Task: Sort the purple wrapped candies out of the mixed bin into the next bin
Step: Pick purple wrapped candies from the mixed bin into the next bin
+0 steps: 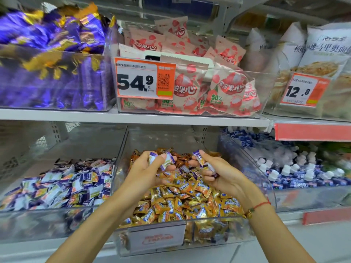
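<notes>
You held purple candies (167,160) pinched in L hand (146,168), more curled in R hand (214,170), both over mixed bin (190,237). Purple bin (38,223) sat directly left, so L hand was nearer for the drop.

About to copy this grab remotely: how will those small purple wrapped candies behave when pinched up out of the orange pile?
The purple candies look small and light; each hand holds several. Glossy wrappers probably slip, so the left hand and right hand curl around them. Their flat pillow shapes likely won't roll.
</notes>
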`<control>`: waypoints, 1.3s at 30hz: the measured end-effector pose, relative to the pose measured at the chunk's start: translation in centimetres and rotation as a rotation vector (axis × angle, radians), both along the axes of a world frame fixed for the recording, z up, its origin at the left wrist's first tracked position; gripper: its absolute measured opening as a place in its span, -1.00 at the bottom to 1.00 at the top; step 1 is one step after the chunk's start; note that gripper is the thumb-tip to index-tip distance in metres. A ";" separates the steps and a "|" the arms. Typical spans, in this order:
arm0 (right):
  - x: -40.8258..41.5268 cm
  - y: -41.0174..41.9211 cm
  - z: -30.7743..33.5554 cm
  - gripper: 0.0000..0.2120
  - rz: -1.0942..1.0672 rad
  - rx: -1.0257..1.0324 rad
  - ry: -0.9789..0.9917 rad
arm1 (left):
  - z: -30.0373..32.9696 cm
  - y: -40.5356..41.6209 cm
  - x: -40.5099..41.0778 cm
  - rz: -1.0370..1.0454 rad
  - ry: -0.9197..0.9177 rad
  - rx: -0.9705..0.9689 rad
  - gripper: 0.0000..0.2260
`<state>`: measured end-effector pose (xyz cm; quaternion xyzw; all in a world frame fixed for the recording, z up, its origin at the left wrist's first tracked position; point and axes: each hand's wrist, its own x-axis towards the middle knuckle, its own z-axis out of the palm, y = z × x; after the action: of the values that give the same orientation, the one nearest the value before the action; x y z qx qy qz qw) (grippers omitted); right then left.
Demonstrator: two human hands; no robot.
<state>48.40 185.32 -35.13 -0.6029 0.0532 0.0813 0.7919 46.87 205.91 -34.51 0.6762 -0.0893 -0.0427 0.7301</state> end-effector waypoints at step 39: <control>4.4 -3.6 -3.4 -0.61 0.260 -1.556 -0.274 | -3.8 -3.5 4.9 -0.265 -0.496 1.206 -0.71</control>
<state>52.82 181.75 -38.54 -0.9883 -0.0738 0.0379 0.1280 51.75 202.45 -38.29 0.9392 -0.2976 -0.0177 0.1703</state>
